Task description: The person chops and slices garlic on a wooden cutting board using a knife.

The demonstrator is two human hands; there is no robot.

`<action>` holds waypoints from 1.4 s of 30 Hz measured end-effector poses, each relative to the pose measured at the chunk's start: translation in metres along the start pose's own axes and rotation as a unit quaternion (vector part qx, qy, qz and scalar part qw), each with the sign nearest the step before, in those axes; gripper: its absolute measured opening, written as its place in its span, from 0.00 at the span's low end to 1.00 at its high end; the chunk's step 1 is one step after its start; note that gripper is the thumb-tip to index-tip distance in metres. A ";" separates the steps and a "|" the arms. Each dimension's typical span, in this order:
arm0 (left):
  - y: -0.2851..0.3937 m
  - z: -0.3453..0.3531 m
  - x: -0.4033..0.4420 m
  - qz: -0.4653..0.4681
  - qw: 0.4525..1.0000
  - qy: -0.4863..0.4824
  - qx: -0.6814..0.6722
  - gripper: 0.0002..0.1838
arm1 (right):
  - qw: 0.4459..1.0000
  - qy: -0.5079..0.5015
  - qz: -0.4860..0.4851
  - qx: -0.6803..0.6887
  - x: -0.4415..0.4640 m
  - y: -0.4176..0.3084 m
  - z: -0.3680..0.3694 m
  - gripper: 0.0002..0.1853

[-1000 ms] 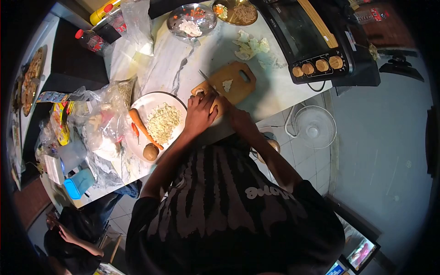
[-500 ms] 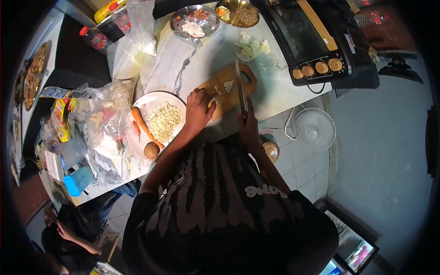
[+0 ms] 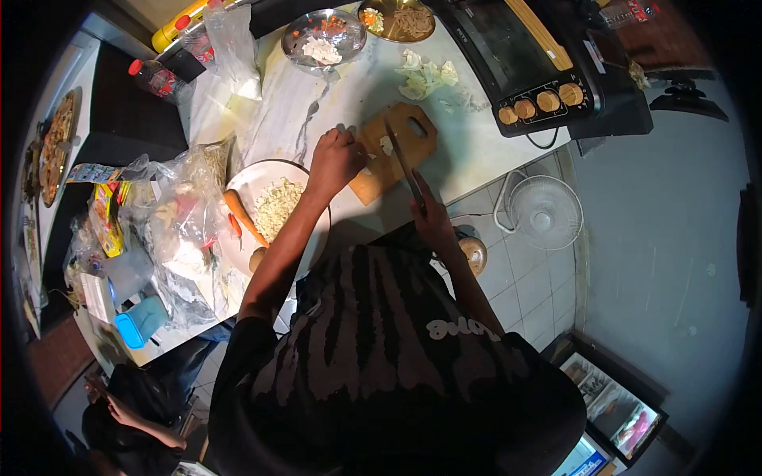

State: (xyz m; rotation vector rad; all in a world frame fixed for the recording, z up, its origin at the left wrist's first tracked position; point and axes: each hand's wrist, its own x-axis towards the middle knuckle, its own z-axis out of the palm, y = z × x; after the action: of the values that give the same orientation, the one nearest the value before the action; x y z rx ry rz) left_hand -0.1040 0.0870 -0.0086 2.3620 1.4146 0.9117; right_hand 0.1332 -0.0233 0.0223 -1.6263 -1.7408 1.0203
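My right hand (image 3: 431, 216) grips the handle of a knife (image 3: 402, 157), its blade slanting across the wooden cutting board (image 3: 389, 174). Small pale pieces (image 3: 386, 145) lie on the board beside the blade. At the board's left end, my left hand (image 3: 336, 161) is closed with the fingers curled under; whatever they may hold is hidden. Left of it, partly covered by my forearm, a white plate (image 3: 315, 238) carries a heap of chopped pale bits (image 3: 278, 208), a carrot (image 3: 247, 216), red chillies (image 3: 235, 225) and a round brown item (image 3: 257, 259).
Behind the board lie leafy scraps (image 3: 426, 77), a metal bowl (image 3: 324, 60) and a metal plate (image 3: 427, 33) with chopped food. A toaster oven (image 3: 516, 63) stands right. Plastic bags (image 3: 182, 206) crowd the left. Another person's arm (image 3: 143, 424) shows lower left.
My left hand has shifted up and away from the board's middle. The knife has swung left, its blade now slanting over the board. The whole view has shifted slightly.
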 end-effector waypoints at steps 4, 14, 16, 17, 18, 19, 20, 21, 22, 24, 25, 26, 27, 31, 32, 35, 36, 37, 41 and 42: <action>0.001 -0.001 -0.005 -0.022 1.000 0.011 -0.006 0.08 | 0.998 -0.051 0.046 0.003 -0.006 -0.006 0.000 0.35; -0.001 -0.018 -0.002 -0.139 0.982 -0.103 -0.072 0.11 | 0.991 -0.094 0.091 -0.007 -0.007 -0.006 -0.001 0.35; 0.003 -0.024 0.000 -0.158 0.977 -0.129 -0.057 0.09 | 0.989 -0.109 0.099 -0.015 -0.007 -0.007 -0.002 0.35; 0.005 -0.027 0.000 -0.177 0.971 -0.154 -0.041 0.07 | 0.991 -0.109 0.076 -0.023 -0.008 -0.007 -0.002 0.34; 0.007 -0.030 0.001 -0.177 0.971 -0.154 -0.041 0.07 | 0.992 -0.108 0.052 -0.032 -0.008 -0.007 -0.001 0.34; 0.010 -0.032 0.003 -0.183 0.973 -0.136 -0.041 0.08 | 0.992 -0.109 0.051 -0.032 -0.008 -0.005 0.000 0.34; 0.013 -0.032 0.004 -0.189 0.974 -0.119 -0.041 0.09 | 0.992 -0.108 0.050 -0.032 -0.009 -0.004 0.002 0.33; 0.014 -0.030 0.004 -0.189 0.974 -0.119 -0.041 0.09 | 0.993 -0.107 0.048 -0.032 -0.010 -0.004 0.003 0.33; 0.013 -0.026 0.004 -0.169 0.979 -0.107 -0.044 0.09 | 0.993 -0.107 0.048 -0.032 -0.010 -0.003 0.003 0.33; 0.013 -0.017 0.002 -0.148 0.983 -0.094 -0.048 0.10 | 0.991 -0.113 0.059 -0.036 -0.010 -0.008 0.000 0.33; 0.012 -0.012 0.001 -0.136 0.987 -0.067 -0.056 0.09 | 0.991 -0.113 0.058 -0.037 -0.010 -0.008 0.000 0.33; 0.012 -0.007 -0.001 -0.123 0.989 -0.041 -0.063 0.08 | 0.991 -0.110 0.056 -0.045 -0.010 -0.007 0.000 0.33; 0.011 -0.003 -0.002 -0.123 0.989 -0.041 -0.064 0.08 | 0.992 -0.106 0.053 -0.052 -0.010 -0.007 0.001 0.34; 0.011 0.007 -0.009 -0.132 0.990 -0.010 -0.038 0.09 | 0.993 -0.098 0.036 -0.055 -0.008 -0.010 0.002 0.34; 0.014 0.007 -0.008 -0.132 0.990 0.007 -0.038 0.09 | 0.991 -0.109 0.053 -0.060 -0.007 -0.014 0.001 0.35; 0.022 0.006 -0.008 -0.164 0.983 0.041 -0.073 0.08 | 0.993 -0.100 0.034 -0.052 -0.005 -0.010 0.006 0.36; 0.021 0.005 -0.008 -0.164 0.983 0.041 -0.073 0.08 | 0.996 -0.082 -0.002 -0.039 -0.006 -0.007 0.009 0.36; 0.020 0.005 -0.009 -0.154 0.985 0.039 -0.065 0.07 | 0.996 -0.082 -0.002 -0.038 -0.007 -0.004 0.008 0.36; 0.015 0.011 -0.013 -0.134 0.989 0.040 -0.037 0.05 | 0.992 -0.110 0.034 -0.059 -0.006 -0.011 0.005 0.37; 0.014 0.014 -0.013 -0.134 0.989 0.040 -0.038 0.05 | 0.993 -0.106 0.023 -0.055 -0.006 -0.011 0.006 0.38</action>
State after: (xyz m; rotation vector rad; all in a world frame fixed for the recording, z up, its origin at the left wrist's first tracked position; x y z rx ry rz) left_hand -0.0900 0.0701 -0.0175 2.0383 1.6475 0.9739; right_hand 0.1231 -0.0301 0.0287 -1.6836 -1.9375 1.1742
